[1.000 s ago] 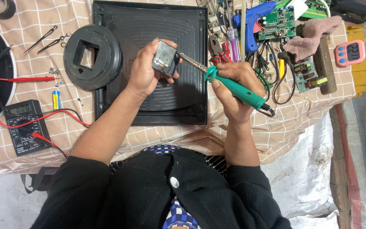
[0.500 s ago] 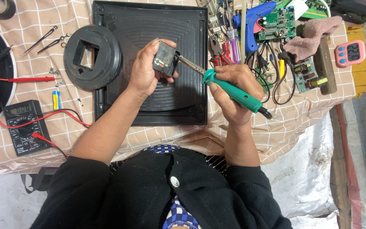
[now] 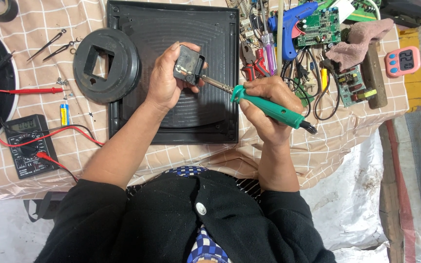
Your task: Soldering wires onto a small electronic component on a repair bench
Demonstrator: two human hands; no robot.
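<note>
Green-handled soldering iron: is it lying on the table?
No, the right hand grips the green-handled soldering iron, its tip at the small black module in the left hand.

In my left hand [image 3: 164,80] the small square part [image 3: 188,64] looks like matt black plastic with a bare metal bit at its edge. My right hand [image 3: 264,104] grips a soldering iron [image 3: 269,107] with a smooth, slightly glossy green plastic handle and a dull metal shaft. Beneath lies a ribbed matt black plastic panel [image 3: 171,29] on a checked cloth [image 3: 40,24], shiny plastic sheeting at its edge.
</note>
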